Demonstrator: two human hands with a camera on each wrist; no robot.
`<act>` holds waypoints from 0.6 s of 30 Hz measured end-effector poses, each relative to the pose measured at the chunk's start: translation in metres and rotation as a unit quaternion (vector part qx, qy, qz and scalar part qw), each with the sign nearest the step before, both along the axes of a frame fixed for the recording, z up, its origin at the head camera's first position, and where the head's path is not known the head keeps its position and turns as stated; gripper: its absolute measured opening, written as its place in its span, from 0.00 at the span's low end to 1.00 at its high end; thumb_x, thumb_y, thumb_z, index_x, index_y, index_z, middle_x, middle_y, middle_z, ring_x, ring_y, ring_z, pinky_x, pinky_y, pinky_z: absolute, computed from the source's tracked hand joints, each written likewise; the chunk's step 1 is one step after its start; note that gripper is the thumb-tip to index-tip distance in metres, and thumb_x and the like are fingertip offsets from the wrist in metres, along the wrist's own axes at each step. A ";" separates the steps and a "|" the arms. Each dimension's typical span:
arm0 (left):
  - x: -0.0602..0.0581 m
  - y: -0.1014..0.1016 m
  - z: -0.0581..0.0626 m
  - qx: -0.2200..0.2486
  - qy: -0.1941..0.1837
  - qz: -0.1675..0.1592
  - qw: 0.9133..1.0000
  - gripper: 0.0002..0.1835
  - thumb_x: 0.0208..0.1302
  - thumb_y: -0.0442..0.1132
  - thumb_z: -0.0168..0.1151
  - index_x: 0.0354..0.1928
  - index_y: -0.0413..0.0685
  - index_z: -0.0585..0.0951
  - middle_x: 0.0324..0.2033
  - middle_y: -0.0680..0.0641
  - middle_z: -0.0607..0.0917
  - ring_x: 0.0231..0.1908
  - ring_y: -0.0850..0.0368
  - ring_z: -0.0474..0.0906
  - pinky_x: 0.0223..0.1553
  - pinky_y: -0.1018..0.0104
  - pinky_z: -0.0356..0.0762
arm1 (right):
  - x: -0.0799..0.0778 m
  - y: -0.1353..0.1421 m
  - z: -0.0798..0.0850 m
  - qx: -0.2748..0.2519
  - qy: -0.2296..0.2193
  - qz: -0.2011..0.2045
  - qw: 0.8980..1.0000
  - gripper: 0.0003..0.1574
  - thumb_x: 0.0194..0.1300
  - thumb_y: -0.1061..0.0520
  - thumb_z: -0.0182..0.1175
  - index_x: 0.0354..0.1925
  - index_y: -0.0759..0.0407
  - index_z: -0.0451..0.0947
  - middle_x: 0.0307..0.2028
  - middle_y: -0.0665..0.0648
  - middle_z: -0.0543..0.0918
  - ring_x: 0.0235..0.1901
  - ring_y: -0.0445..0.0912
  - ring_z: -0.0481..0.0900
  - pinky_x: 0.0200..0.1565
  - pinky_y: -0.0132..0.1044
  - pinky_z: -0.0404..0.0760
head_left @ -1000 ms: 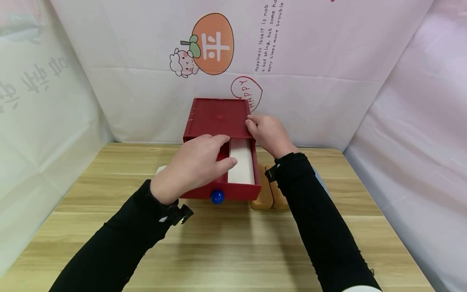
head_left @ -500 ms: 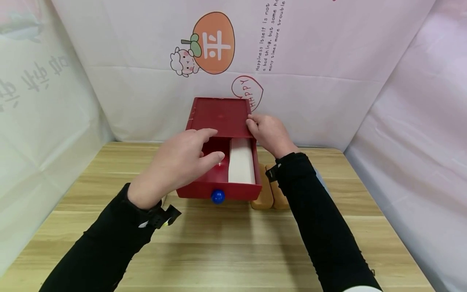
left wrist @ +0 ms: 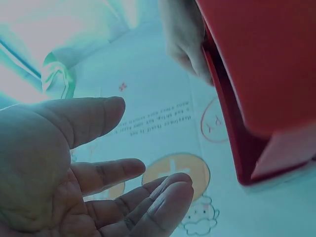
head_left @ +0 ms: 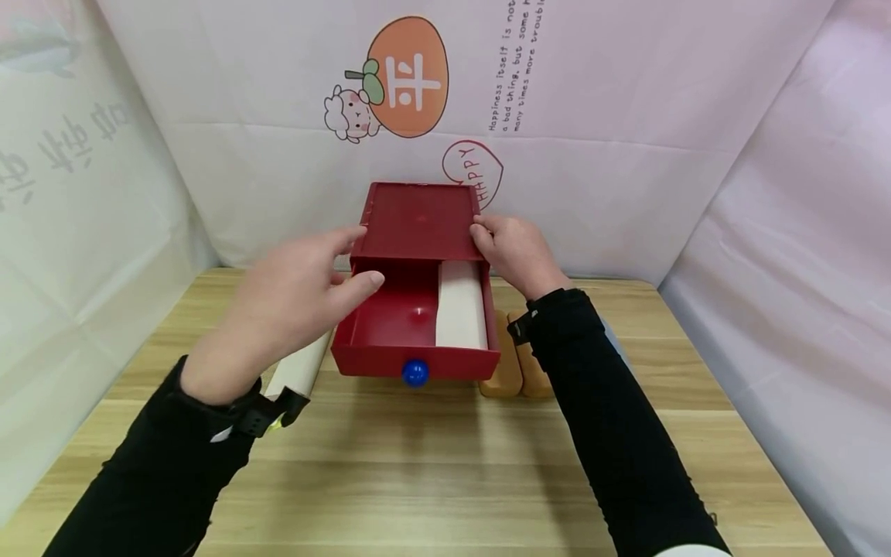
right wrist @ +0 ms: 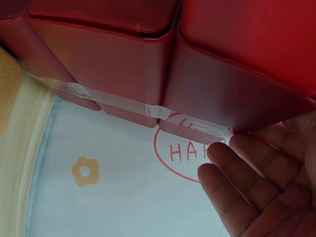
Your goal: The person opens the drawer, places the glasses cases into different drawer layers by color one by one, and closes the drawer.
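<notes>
A dark red drawer box [head_left: 421, 220] stands against the back cloth, with its drawer [head_left: 381, 362] pulled out toward me. On the drawer front sits a round blue knob [head_left: 415, 373]. A long white rectangular object [head_left: 462, 305] lies along the drawer's right side; the left part shows bare red floor. My left hand [head_left: 285, 298] hovers at the box's left, fingers spread and holding nothing. In the left wrist view its palm shows. My right hand [head_left: 518, 251] touches the box's right top edge with thumb and forefinger, the other fingers [right wrist: 234, 192] extended alongside the box wall.
A long pale object [head_left: 301, 370] lies on the wooden table [head_left: 418, 495] left of the drawer. To the right are rounded tan pieces [head_left: 504, 367] and something light blue [head_left: 614, 344], partly hidden by the right sleeve. Clear tape [right wrist: 118, 101] runs across the box side.
My left hand has moved left from over the drawer to beside the box, uncovering the drawer's left part and the pale object. The right hand and the drawer have stayed put.
</notes>
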State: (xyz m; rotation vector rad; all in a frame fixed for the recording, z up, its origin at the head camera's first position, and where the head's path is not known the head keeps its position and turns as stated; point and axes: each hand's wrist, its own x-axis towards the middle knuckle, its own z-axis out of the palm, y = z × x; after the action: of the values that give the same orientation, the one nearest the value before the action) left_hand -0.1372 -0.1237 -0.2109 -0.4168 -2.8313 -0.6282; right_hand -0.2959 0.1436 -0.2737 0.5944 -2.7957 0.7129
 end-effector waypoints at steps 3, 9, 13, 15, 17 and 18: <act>0.000 -0.007 0.000 0.001 0.001 0.015 1.000 0.34 0.65 0.59 0.55 0.71 0.55 0.69 0.59 0.45 0.79 0.40 0.55 0.83 0.43 0.49 0.79 | 0.000 0.000 0.000 0.000 -0.001 -0.001 1.000 0.31 0.75 0.41 0.43 0.68 0.51 0.71 0.61 0.56 0.78 0.55 0.48 0.76 0.57 0.44 0.75; 0.000 -0.020 -0.004 -0.017 0.004 0.044 0.999 0.35 0.66 0.60 0.53 0.70 0.51 0.69 0.59 0.43 0.79 0.41 0.53 0.82 0.42 0.48 0.79 | -0.001 0.000 0.001 0.007 -0.002 -0.004 1.000 0.31 0.75 0.41 0.42 0.68 0.51 0.71 0.61 0.56 0.78 0.55 0.48 0.76 0.58 0.44 0.75; 0.000 -0.028 -0.008 -0.023 0.008 0.053 0.998 0.36 0.66 0.60 0.52 0.70 0.49 0.68 0.60 0.42 0.78 0.42 0.51 0.82 0.42 0.46 0.79 | -0.001 -0.001 0.001 0.010 0.000 -0.005 1.000 0.31 0.75 0.41 0.43 0.67 0.52 0.71 0.60 0.56 0.79 0.55 0.49 0.76 0.59 0.45 0.74; 0.000 -0.031 -0.011 -0.024 0.009 0.057 0.998 0.36 0.66 0.61 0.52 0.70 0.47 0.68 0.59 0.42 0.79 0.42 0.50 0.82 0.42 0.45 0.79 | -0.001 -0.001 0.001 0.011 0.001 -0.005 1.000 0.31 0.75 0.41 0.42 0.67 0.52 0.71 0.61 0.56 0.79 0.56 0.49 0.76 0.60 0.45 0.74; 0.000 -0.035 -0.014 -0.026 0.012 0.061 0.998 0.36 0.66 0.61 0.52 0.70 0.46 0.68 0.59 0.41 0.79 0.42 0.49 0.81 0.41 0.45 0.79 | -0.001 -0.001 0.001 0.012 0.002 -0.004 1.000 0.31 0.75 0.41 0.42 0.67 0.52 0.71 0.61 0.56 0.78 0.57 0.49 0.75 0.60 0.45 0.74; -0.001 -0.037 -0.016 -0.027 0.013 0.062 0.998 0.37 0.66 0.61 0.52 0.70 0.46 0.68 0.59 0.40 0.78 0.42 0.48 0.82 0.41 0.44 0.79 | -0.001 -0.001 0.001 0.012 0.003 -0.004 1.000 0.31 0.75 0.41 0.42 0.67 0.52 0.71 0.61 0.56 0.78 0.57 0.49 0.75 0.61 0.45 0.73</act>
State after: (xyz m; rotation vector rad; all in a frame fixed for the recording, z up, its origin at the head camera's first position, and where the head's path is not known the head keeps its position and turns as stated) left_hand -0.1379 -0.1603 -0.2271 -0.2531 -2.8276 -0.5191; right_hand -0.2971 0.1428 -0.2731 0.5870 -2.8038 0.6774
